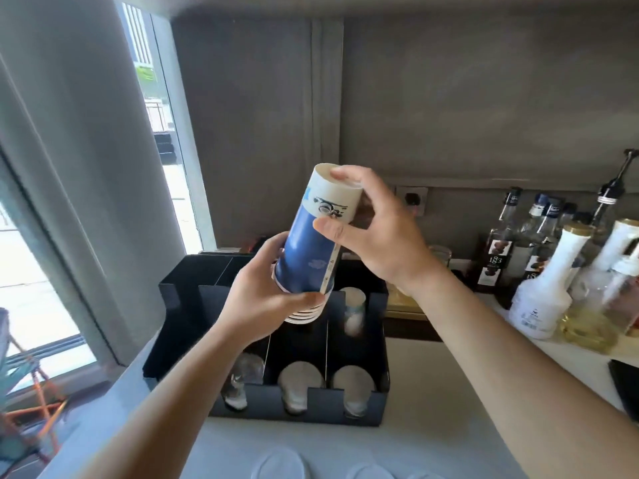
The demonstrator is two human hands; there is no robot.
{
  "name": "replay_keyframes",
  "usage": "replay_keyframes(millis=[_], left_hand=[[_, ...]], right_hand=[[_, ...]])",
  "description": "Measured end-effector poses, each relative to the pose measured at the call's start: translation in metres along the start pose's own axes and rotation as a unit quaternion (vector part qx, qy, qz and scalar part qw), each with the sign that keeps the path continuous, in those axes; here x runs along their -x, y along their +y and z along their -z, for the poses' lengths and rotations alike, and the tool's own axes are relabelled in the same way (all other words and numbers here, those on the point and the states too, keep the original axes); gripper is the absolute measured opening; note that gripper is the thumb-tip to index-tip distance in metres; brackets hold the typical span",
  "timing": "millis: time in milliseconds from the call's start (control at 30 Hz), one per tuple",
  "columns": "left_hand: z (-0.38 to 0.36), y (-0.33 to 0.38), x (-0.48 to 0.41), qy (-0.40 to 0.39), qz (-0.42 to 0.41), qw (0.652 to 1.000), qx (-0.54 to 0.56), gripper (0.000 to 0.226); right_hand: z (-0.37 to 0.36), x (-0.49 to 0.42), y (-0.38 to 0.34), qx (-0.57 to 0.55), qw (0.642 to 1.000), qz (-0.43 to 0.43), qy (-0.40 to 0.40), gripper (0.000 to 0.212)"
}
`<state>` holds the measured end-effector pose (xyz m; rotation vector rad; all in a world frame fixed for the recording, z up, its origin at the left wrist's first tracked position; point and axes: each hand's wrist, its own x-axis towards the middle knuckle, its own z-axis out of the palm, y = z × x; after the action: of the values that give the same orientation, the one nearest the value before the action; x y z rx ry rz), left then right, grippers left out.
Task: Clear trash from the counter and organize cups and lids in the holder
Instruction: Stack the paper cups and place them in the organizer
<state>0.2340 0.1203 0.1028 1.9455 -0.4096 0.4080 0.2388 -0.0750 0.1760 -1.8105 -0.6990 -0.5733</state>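
Both hands grasp a nested stack of blue paper cups (pixel 313 247) above the black holder (pixel 297 409), left hand (pixel 266 288) at the rims, right hand (pixel 377 229) at the base; holder partly stocked, clear lids (pixel 278 464) left on worktop (pixel 432 392).

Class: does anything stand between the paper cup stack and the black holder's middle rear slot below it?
Nothing visible does. The left hand and right hand hold the cup stack over the holder; the middle rear slot beneath looks empty, though partly hidden. Other cups stand in the slot to its right.
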Motion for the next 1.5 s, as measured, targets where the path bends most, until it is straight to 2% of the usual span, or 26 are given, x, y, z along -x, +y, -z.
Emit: replay_keyframes(millis=[167, 467, 567, 667, 867, 1067, 1200, 1333, 1500], left_hand=[[0.015, -0.011, -0.036, 0.015, -0.007, 1.0, 0.015, 0.09], [0.004, -0.047, -0.073, 0.018, 0.017, 0.999, 0.043, 0.096], [-0.003, -0.056, -0.082, 0.013, 0.022, 0.999, 0.044, 0.096], [-0.01, -0.067, -0.086, 0.001, 0.026, 0.999, 0.033, 0.095], [-0.014, -0.083, -0.091, -0.029, 0.031, 0.999, -0.029, 0.094], [-0.016, -0.086, -0.086, -0.05, 0.037, 0.997, -0.042, 0.09], [-0.013, -0.093, -0.076, -0.076, 0.038, 0.989, -0.117, 0.078], [-0.001, -0.1, -0.063, -0.075, 0.002, 0.972, -0.221, 0.086], [0.031, -0.119, -0.048, -0.005, -0.097, 0.893, -0.44, 0.07]], right_hand=[[-0.015, -0.033, 0.004, -0.001, 1.0, 0.001, 0.016, 0.055], [-0.03, -0.059, 0.031, 0.064, 0.998, 0.007, 0.018, 0.056], [-0.031, -0.065, 0.041, 0.094, 0.995, 0.0, 0.019, 0.065], [-0.034, -0.067, 0.053, 0.102, 0.993, -0.048, 0.022, 0.08], [-0.036, -0.067, 0.068, 0.079, 0.993, -0.077, 0.033, 0.06], [-0.042, -0.063, 0.065, 0.119, 0.99, -0.069, 0.016, 0.061], [-0.046, -0.055, 0.079, 0.109, 0.99, -0.089, 0.009, 0.062], [-0.052, -0.048, 0.093, 0.104, 0.988, -0.114, -0.023, 0.087], [-0.062, -0.041, 0.11, 0.13, 0.982, -0.127, -0.052, 0.081]])
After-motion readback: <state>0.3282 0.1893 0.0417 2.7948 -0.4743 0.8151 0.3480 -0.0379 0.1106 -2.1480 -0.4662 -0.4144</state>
